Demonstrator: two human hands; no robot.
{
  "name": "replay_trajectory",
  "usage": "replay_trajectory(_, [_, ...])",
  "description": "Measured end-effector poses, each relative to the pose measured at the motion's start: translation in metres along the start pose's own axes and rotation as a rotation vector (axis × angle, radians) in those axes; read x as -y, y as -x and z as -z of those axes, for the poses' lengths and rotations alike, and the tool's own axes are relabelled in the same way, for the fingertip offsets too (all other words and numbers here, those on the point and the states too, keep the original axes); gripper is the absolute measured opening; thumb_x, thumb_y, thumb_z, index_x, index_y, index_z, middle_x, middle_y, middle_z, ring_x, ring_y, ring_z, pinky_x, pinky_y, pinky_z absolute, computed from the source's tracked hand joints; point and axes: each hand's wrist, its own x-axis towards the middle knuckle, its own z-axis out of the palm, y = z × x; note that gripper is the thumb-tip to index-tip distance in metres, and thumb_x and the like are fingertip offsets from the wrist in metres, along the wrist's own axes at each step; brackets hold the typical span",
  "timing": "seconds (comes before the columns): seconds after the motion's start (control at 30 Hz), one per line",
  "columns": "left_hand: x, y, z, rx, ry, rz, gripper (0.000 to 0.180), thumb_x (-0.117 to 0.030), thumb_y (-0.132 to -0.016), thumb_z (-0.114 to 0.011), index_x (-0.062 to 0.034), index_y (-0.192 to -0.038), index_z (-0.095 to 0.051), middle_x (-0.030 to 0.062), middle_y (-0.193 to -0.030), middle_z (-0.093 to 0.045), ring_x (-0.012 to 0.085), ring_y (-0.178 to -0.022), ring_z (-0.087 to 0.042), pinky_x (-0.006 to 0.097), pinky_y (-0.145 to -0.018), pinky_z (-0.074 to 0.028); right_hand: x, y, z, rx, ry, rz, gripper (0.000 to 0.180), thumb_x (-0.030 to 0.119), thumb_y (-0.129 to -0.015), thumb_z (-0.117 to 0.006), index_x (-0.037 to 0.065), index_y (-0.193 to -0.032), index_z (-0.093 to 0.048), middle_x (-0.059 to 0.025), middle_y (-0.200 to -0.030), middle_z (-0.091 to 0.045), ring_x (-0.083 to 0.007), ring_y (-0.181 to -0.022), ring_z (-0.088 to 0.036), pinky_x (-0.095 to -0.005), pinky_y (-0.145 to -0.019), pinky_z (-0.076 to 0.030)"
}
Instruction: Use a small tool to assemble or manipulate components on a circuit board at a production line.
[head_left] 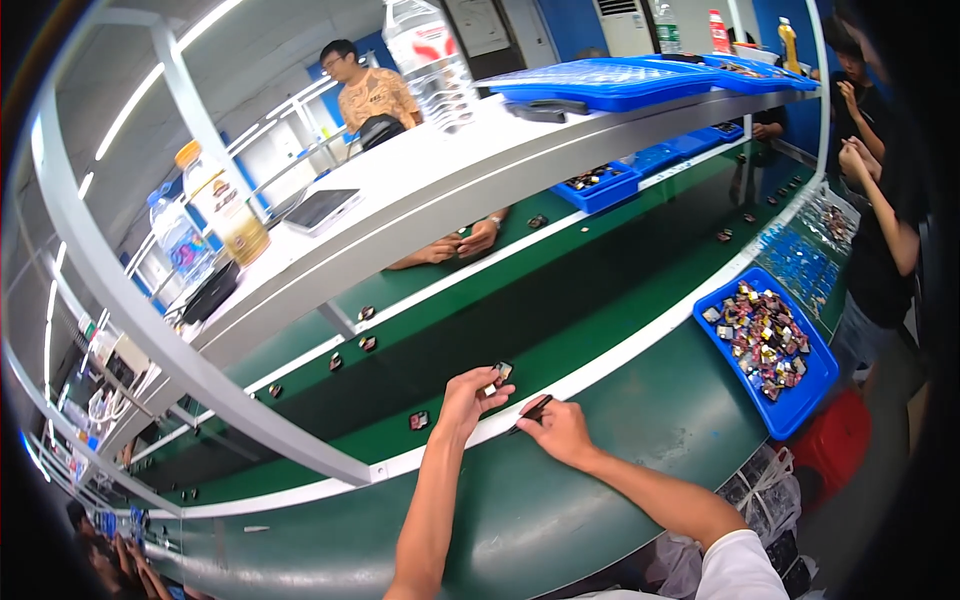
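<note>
Over the near edge of the green conveyor belt, my left hand (464, 399) pinches a small square part (504, 371), dark with a pale face, at its fingertips. Just to the right, my right hand (562, 436) is closed on a thin dark tool (536, 408) that looks like tweezers, its tip pointing left above the white rail. The two hands are apart. A similar small dark part (419, 421) lies on the belt left of my left hand.
At right, a blue tray (792, 416) holds many small parts. Above the belt runs a white shelf (330, 240) with bottles, a phone and blue trays. Across the belt are another person's hands (470, 240). More people stand at right. A red stool (838, 450) is below the tray.
</note>
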Motion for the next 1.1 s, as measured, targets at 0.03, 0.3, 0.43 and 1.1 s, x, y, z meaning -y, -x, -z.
replay_trajectory(0.03, [0.001, 0.014, 0.009, -0.030, 0.008, 0.001, 0.019, -0.008, -0.097, -0.062, 0.0062, -0.109, -0.066, 0.0123, -0.100, -0.069, 0.0266, -0.091, -0.075, 0.030, -0.071, -0.063, -0.002, -0.002, -0.002, -0.002, -0.020, 0.020, 0.020, 0.019, -0.082, -0.081, 0.005, -0.095, -0.074, -0.0102, -0.071, -0.070, -0.0194, -0.056, -0.062, -0.0333, -0.057, -0.050])
replay_trajectory(0.3, [0.054, 0.082, 0.033, -0.173, -0.136, -0.111, 0.026, -0.011, -0.099, -0.065, 0.0085, -0.115, -0.066, 0.0113, -0.095, -0.072, 0.0154, -0.068, -0.069, 0.023, -0.053, -0.054, 0.001, 0.003, -0.001, 0.018, -0.107, 0.029, 0.015, 0.009, -0.083, -0.081, 0.000, -0.092, -0.071, -0.0021, -0.066, -0.066, -0.0041, -0.051, -0.044, -0.0249, -0.049, -0.037])
replay_trajectory(0.43, [0.073, 0.089, 0.029, -0.171, -0.173, -0.173, 0.033, -0.013, -0.099, -0.066, 0.0114, -0.121, -0.062, 0.0112, -0.091, -0.071, 0.0124, -0.060, -0.065, 0.022, -0.047, -0.048, 0.003, 0.004, -0.001, 0.051, -0.160, -0.041, 0.012, 0.003, -0.086, -0.079, -0.001, -0.094, -0.070, 0.0042, -0.067, -0.062, 0.0003, -0.055, -0.040, -0.0208, -0.049, -0.033])
replay_trajectory(1.1, [0.090, 0.081, 0.025, -0.256, -0.330, -0.468, 0.025, -0.005, -0.096, -0.067, 0.0075, -0.118, -0.069, 0.0093, -0.081, -0.073, 0.0057, -0.054, -0.056, 0.023, -0.048, -0.046, 0.024, -0.003, 0.004, 0.105, -0.329, -0.108, 0.016, -0.003, -0.088, -0.076, -0.002, -0.099, -0.065, -0.0044, -0.082, -0.071, 0.0008, -0.056, -0.047, -0.0162, -0.050, -0.035])
